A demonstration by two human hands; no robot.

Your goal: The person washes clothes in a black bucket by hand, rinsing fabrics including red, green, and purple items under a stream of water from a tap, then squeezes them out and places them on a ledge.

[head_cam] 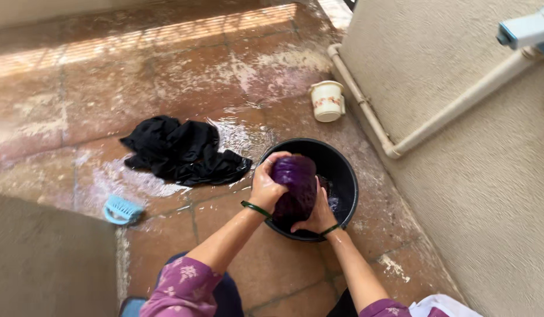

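Head view: left hand [266, 186] and right hand [319, 218] grip a wet purple cloth [294, 186], wringing it over a black bucket [342, 176]; next, firmer twisting.

One head view – looking steeply down, close over the wet tiled floor [272, 258]

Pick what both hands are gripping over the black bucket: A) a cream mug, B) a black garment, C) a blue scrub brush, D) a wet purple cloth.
D: the left hand and right hand wring a wet purple cloth above the black bucket.
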